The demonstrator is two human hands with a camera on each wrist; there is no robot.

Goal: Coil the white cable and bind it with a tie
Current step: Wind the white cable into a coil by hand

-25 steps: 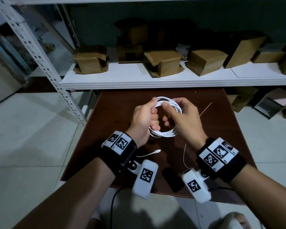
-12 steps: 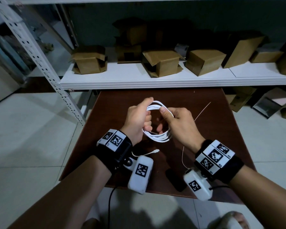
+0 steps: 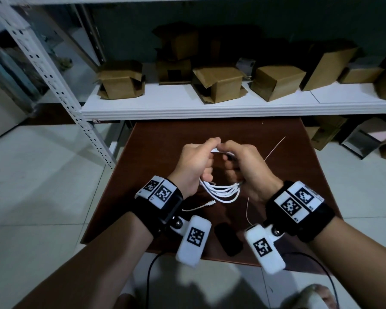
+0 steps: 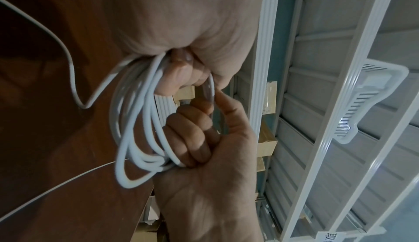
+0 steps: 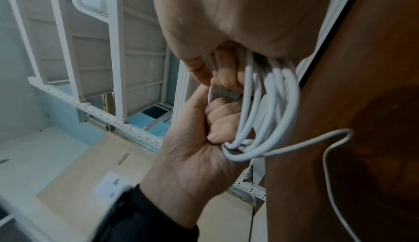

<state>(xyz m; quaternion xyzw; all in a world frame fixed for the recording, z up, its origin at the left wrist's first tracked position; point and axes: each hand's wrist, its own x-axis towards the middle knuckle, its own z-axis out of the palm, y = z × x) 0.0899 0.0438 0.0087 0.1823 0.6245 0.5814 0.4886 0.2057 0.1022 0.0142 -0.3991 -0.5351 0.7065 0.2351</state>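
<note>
A person is holding a thin white cable (image 3: 221, 191) wound into a round bunch of loops, up above a dark brown wooden table (image 3: 156, 139). The left hand (image 3: 193, 167) is curling its fingers tight around one side of the loops. The right hand (image 3: 246, 166) is curling its fingers tight around the other side. The two thumbs are meeting at the top of the bunch. One loose end with a small plug (image 3: 211, 203) is hanging down near the left wrist. A thin white wire tie (image 3: 274, 148) is lying on the table, just beside the right hand. Brown cardboard boxes (image 3: 218, 83) are sitting on a white shelf (image 3: 232, 105) behind the table
</note>
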